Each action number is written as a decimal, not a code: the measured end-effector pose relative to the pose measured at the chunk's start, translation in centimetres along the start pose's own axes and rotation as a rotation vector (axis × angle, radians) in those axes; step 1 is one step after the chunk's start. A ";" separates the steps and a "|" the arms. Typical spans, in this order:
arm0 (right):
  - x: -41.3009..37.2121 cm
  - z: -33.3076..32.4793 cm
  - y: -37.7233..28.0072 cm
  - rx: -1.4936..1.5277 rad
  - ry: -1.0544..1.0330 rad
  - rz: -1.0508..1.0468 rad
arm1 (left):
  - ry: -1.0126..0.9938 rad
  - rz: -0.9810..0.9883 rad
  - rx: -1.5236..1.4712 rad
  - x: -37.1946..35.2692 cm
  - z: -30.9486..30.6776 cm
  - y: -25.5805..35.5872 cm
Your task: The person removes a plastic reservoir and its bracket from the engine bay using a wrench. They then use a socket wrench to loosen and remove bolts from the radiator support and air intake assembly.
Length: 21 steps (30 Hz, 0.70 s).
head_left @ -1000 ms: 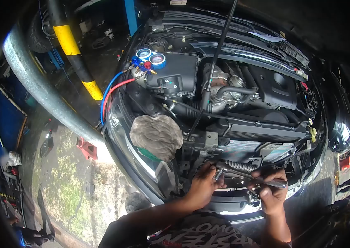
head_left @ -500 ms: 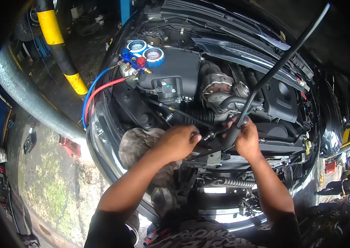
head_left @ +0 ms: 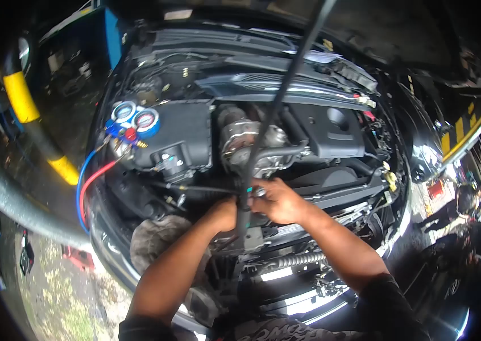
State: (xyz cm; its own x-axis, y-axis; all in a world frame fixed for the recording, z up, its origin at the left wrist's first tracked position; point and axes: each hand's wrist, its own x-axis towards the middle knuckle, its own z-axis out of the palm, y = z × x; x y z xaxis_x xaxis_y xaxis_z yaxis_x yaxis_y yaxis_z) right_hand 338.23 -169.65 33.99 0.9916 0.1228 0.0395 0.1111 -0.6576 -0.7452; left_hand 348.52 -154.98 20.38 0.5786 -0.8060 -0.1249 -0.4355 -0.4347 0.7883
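Observation:
My left hand (head_left: 222,215) reaches down into the front of a car's engine bay. Its fingers are hidden behind the black support rod (head_left: 277,99) and in shadow, so what they hold does not show. On the rod's other side, my right hand (head_left: 279,203) has its fingers curled in close to the rod's lower part. A small silvery spot shows at those fingers; what they grip is hidden. Beyond both hands sits the turbocharger (head_left: 243,136) with its metal housing. A thin black hose (head_left: 200,187) runs toward the left hand.
A gauge manifold (head_left: 132,122) with blue and red hoses rests by the black air filter box (head_left: 181,128). A grey cloth (head_left: 152,241) lies on the left front fender. The engine cover (head_left: 331,131) is at the right. A yellow-black post (head_left: 21,96) stands left of the car.
My view has shifted, so the engine bay sits further left and the rod stands steeper. My left hand has gone deeper behind the rod, hiding the small metal-ended part seen between the hands.

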 end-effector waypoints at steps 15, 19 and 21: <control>5.5 2.4 0.3 -0.140 0.005 -0.104 | -0.154 -0.049 0.132 -0.8 -2.8 1.1; 6.3 4.1 -3.1 -0.301 -0.036 -0.033 | -0.180 0.070 0.064 -0.1 -2.6 -0.5; 5.8 3.1 -3.8 -0.273 -0.057 0.036 | -0.167 0.153 0.019 -0.2 -2.1 -1.5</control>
State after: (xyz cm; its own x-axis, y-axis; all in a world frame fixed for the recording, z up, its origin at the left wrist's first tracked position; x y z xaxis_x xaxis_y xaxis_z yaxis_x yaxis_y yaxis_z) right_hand 343.31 -164.15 35.03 0.9909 0.1323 -0.0265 0.0974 -0.8373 -0.5380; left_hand 350.52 -153.35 20.54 0.3831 -0.9178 -0.1041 -0.5231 -0.3085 0.7945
